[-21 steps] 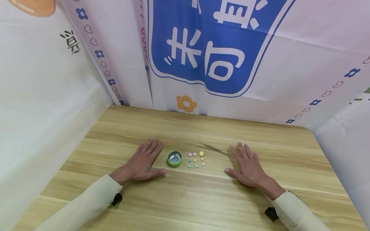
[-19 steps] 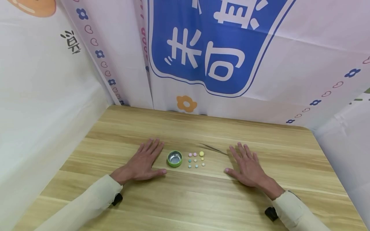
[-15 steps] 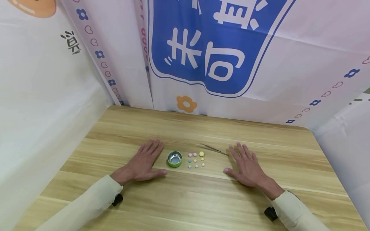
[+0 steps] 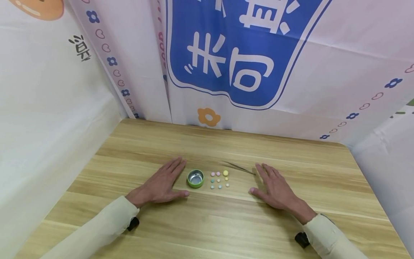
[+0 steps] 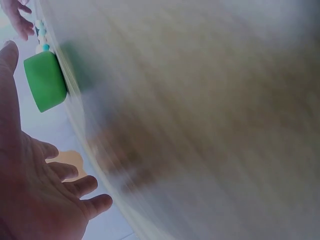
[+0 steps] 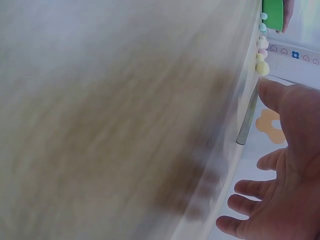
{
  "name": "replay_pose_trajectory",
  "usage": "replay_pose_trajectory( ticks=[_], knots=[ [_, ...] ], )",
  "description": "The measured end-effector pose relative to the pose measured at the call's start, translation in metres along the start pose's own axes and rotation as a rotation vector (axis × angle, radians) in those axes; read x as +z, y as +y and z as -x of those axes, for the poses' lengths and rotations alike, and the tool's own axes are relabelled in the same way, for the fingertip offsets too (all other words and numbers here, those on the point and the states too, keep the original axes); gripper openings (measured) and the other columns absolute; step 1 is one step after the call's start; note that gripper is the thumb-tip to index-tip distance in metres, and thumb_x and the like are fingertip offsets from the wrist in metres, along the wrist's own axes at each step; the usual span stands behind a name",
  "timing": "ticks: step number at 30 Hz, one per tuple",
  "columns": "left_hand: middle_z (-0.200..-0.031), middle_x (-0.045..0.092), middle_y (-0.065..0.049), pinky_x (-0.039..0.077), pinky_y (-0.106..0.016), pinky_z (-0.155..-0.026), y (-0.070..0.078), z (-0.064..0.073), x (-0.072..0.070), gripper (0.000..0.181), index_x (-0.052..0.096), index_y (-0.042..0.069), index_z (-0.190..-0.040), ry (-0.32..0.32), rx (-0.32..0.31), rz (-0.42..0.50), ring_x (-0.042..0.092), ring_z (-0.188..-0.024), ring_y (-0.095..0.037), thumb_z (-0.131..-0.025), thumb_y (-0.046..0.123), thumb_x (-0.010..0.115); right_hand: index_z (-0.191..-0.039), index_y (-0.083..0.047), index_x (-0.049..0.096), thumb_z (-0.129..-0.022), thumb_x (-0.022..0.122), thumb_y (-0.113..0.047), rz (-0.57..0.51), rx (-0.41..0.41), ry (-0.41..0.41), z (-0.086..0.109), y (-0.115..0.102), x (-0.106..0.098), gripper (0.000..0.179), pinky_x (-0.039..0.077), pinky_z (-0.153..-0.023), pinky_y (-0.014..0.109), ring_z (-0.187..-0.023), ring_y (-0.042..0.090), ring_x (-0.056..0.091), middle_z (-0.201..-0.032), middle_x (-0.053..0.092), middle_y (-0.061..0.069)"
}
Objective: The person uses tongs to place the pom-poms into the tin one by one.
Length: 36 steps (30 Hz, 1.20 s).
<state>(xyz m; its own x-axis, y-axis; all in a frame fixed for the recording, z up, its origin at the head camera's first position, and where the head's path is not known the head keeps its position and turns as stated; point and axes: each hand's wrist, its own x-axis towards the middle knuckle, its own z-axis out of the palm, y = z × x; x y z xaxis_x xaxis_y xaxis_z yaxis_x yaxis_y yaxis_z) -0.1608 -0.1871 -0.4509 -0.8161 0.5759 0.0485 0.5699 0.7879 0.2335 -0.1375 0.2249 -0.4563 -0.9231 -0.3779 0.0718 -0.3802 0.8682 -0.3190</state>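
My left hand [image 4: 160,185] is just left of a small green bowl [image 4: 195,186] with a shiny metal inside, its thumb pointing toward the bowl's near side. The left wrist view shows the palm raised off the table, holding nothing. To the bowl's right, several small balls [image 4: 218,180] in pink, yellow, teal and white lie in rows. A pair of thin metal tweezers [image 4: 240,167] lies slanted behind them, one end close to the fingertips of my right hand [image 4: 275,189]. That hand has its fingers extended and holds nothing; the right wrist view shows its palm off the table.
The wood-grain table [image 4: 207,223] is bounded at the back by a printed cloth [image 4: 291,90] with blue and orange patterns. White cloth [image 4: 48,108] also hangs at the left side. A black wrist camera [image 4: 302,239] sits below the right cuff.
Both hands have lifted slightly and shifted a little inward, their fingers drawing closer together. The bowl, balls and tweezers have stayed in place.
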Motion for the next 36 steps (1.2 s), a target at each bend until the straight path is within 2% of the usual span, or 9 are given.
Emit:
replay_pose_trajectory(
  ticks=[15,22,28,36],
  knots=[
    [-0.162,0.021,-0.02,0.03,-0.054,-0.117,0.004,-0.004,-0.001,0.105,0.023,0.005,-0.156,0.002,0.005,0.083,0.027,-0.147,-0.037,-0.083,0.07,0.061,-0.152,-0.001,0.029,-0.093,0.062,-0.049,-0.034,0.004,-0.008,-0.005,-0.001,0.0,0.084,0.035,-0.111,0.06,-0.139,0.043,0.035,-0.153,0.035,0.025],
    [-0.162,0.022,-0.019,0.028,-0.053,-0.118,0.007,-0.006,-0.001,0.106,0.023,0.003,-0.156,-0.026,-0.006,0.105,0.026,-0.148,-0.036,-0.082,0.066,0.066,-0.151,-0.001,0.033,-0.092,0.064,-0.047,-0.042,-0.003,-0.003,-0.006,-0.002,0.001,0.081,0.037,-0.109,0.059,-0.136,0.042,0.039,-0.149,0.04,0.025],
    [-0.16,0.029,-0.017,0.03,-0.051,-0.118,0.01,-0.007,-0.002,0.109,0.021,0.007,-0.157,-0.044,-0.031,0.119,0.032,-0.145,-0.035,-0.08,0.068,0.067,-0.148,0.0,0.037,-0.092,0.066,-0.043,-0.039,-0.001,0.01,-0.009,-0.003,0.003,0.076,0.041,-0.106,0.057,-0.131,0.04,0.045,-0.142,0.047,0.024],
    [-0.154,0.037,-0.021,0.035,-0.053,-0.114,0.013,-0.008,-0.002,0.109,0.023,0.007,-0.156,-0.038,-0.029,0.154,0.039,-0.14,-0.037,-0.078,0.065,0.071,-0.146,0.001,0.04,-0.093,0.065,-0.04,-0.047,0.023,0.005,-0.012,-0.005,0.001,0.071,0.044,-0.103,0.055,-0.125,0.038,0.05,-0.135,0.052,0.023]
  ],
)
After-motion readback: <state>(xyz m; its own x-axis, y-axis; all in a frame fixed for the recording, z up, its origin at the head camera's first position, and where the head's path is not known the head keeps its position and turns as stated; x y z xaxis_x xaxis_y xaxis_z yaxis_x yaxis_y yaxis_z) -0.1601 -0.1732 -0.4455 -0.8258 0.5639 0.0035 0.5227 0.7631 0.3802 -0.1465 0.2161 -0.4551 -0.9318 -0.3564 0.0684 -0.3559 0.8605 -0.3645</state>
